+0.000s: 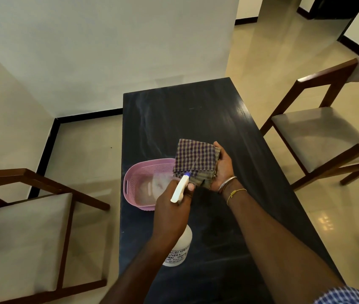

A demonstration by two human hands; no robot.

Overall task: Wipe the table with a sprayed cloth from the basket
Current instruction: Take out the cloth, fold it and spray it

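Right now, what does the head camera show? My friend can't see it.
The left hand aims a white spray bottle at a folded purple checked cloth held by the right hand, above a dark table with a pink plastic basket.

Basket (pixel 130 183) on table (pixel 196 110), left edge

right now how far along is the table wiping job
Done: the checked cloth is out of the pink basket, held up in the right hand. In hand: the left hand grips the spray bottle, nozzle aimed at the cloth. Left: wiping the dark table; cloth not yet on it.
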